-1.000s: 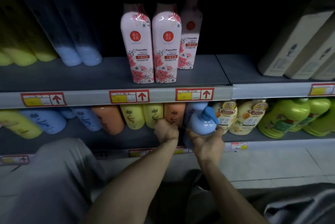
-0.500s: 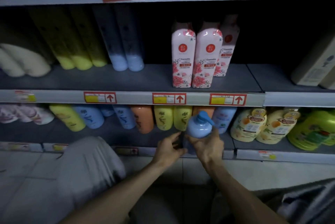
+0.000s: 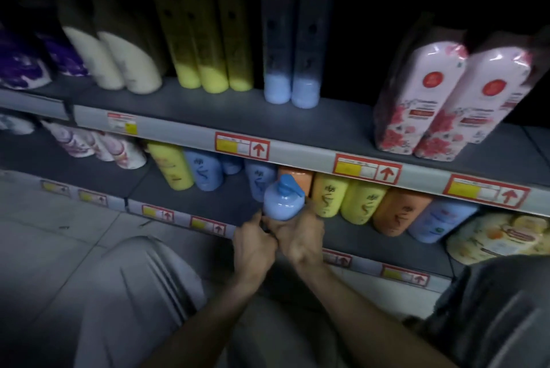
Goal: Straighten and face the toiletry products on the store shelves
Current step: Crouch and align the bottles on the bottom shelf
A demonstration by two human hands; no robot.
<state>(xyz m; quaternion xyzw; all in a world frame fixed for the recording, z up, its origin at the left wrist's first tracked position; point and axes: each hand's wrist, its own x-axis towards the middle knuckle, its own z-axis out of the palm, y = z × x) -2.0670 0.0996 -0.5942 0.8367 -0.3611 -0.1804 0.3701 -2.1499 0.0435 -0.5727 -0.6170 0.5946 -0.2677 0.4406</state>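
A light blue pump bottle [image 3: 283,202] stands upright in front of the bottom shelf [image 3: 214,204], held from below. My right hand [image 3: 300,238] wraps its lower body. Pressed against that hand, my left hand [image 3: 253,244] grips the bottle's lower left side. Behind the bottle, the shelf carries a row of yellow [image 3: 172,168], blue [image 3: 205,171], orange [image 3: 398,212] and pale blue [image 3: 437,220] bottles. The held bottle's base is hidden by my fingers.
The shelf above holds pink floral bottles [image 3: 416,105], tall blue tubes [image 3: 291,46], yellow tubes [image 3: 205,34] and cream bottles [image 3: 119,55]. Price tags with red arrows line the shelf edges [image 3: 366,172]. My grey-clad knee [image 3: 134,293] is at lower left, near the tiled floor.
The view has swung left and tilted. My left hand has closed onto the blue pump bottle beside my right hand. The bottle now sits further left along the bottom row.
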